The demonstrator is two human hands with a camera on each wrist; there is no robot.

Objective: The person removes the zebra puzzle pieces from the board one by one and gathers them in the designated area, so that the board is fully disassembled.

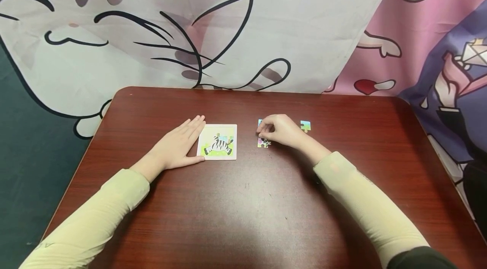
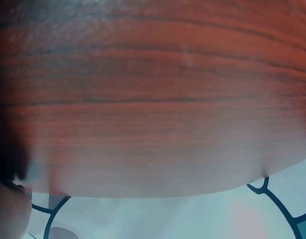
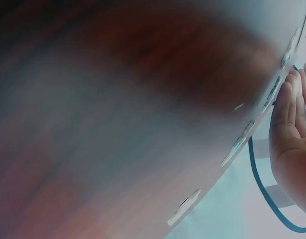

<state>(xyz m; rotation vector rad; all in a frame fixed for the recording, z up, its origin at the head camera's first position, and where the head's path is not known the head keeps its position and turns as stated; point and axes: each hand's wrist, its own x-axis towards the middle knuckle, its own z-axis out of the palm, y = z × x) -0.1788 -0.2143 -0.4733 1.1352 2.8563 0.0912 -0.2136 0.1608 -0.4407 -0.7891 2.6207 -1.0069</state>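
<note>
Puzzle board (image 1: 213,130) on the surface (image 1: 228,209), touched by the left hand (image 1: 176,144), fingers straight! Pieces (image 1: 263,144) are half-covered by the curled right hand (image 1: 279,129), grip can't be told; by one clumsy brush, they'd be scattered.

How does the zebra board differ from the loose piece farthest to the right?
Size: the zebra board is much larger than the loose piece.
Outline: the zebra board has straight sides; the loose piece has a jigsaw tab.
Picture: the zebra board shows a striped zebra over green; the loose piece shows mainly blue and green.
Shared: both lie flat on the table.
</note>
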